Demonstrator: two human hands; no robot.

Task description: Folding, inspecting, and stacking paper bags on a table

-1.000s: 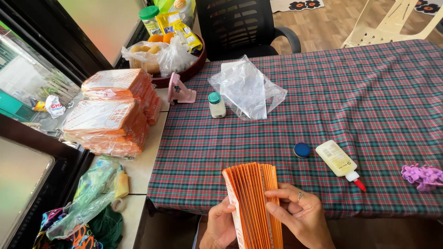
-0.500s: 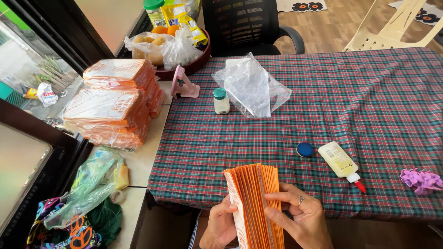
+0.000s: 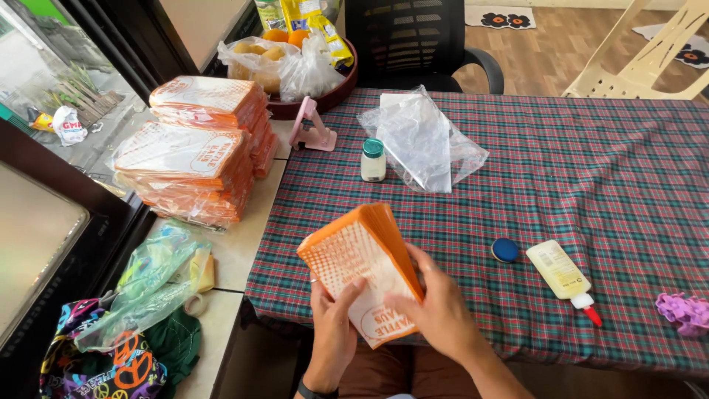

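Overhanging the plaid cloth's (image 3: 591,170) near edge, an orange paper-bag stack (image 3: 365,270) is pinched between left hand (image 3: 334,325) and right hand (image 3: 436,314) fingers, with open cloth beyond.

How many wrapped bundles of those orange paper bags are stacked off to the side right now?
2 visible: a near bundle and a far bundle, both at the table's left end. A loose stack is in the left hand and right hand. More may be hidden.
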